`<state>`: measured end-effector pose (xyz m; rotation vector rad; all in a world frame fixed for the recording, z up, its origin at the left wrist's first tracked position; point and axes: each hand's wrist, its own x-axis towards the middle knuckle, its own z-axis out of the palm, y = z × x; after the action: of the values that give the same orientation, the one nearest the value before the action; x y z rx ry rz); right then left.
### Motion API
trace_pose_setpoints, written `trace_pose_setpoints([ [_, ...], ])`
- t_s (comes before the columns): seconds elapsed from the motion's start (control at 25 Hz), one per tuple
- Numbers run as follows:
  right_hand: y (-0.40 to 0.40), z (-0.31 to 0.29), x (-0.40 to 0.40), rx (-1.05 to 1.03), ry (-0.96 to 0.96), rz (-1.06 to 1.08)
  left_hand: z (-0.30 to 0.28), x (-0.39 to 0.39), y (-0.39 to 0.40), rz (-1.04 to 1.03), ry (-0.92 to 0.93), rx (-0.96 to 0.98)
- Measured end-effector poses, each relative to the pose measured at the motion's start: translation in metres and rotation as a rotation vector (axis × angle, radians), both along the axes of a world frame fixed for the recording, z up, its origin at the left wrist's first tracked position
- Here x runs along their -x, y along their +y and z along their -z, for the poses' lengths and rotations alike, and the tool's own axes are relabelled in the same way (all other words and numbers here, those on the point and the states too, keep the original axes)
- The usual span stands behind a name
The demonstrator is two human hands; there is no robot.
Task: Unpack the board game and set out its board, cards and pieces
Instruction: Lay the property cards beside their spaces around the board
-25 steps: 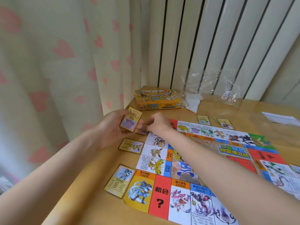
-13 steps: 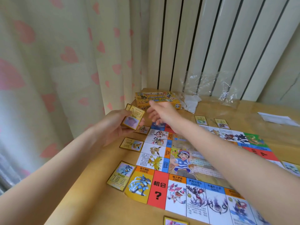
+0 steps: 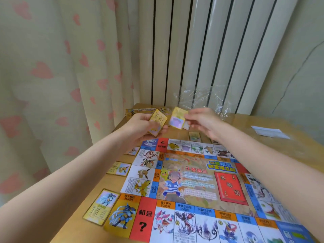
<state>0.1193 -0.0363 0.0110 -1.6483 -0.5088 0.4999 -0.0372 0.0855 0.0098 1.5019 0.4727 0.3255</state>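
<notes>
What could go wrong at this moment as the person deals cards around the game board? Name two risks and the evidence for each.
1. The right hand pinches a single card by its edge in mid-air; it could slip and land on the wrong square.
2. Both forearms hover low over the board, a thin sheet; a brush might shift it away from the placed cards, such as the one at its near-left corner.

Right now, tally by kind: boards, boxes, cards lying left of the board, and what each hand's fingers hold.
Board: 1
Box: 1
Cards lying left of the board: 3
Card stack in the left hand: 1
Single card in the right hand: 1
Total: 7
</notes>
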Motion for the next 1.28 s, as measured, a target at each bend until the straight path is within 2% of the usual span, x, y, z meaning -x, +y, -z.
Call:
trace_pose_setpoints([
  [0.16, 0.008, 0.029, -0.047, 0.345, -0.295, 0.13, 0.017, -0.028, 0.005, -0.016, 0.08, 0.016],
  [0.52, 0.039, 0.071, -0.086, 0.591, -0.541, 0.015, 0.046, -0.059, 0.017, -0.024, 0.144, 0.037],
  [0.76, 0.038, 0.076, -0.088, 0.643, -0.661, 0.001, 0.04, -0.059, 0.01, -0.003, 0.117, 0.064],
  [0.88, 0.032, 0.073, -0.085, 0.577, -0.678, -0.015, 0.038, -0.057, 0.008, 0.01, 0.117, 0.05],
  [1.0, 0.02, 0.061, -0.082, 0.513, -0.67, -0.14, 0.037, -0.053, 0.009, 0.012, 0.111, 0.053],
  [1.12, 0.012, 0.058, -0.081, 0.633, -0.691, -0.315, 0.038, -0.051, 0.009, 0.005, 0.117, 0.056],
  [1.28, 0.009, 0.068, -0.08, 0.626, -0.682, -0.304, 0.039, -0.05, 0.007, 0.002, 0.117, 0.072],
])
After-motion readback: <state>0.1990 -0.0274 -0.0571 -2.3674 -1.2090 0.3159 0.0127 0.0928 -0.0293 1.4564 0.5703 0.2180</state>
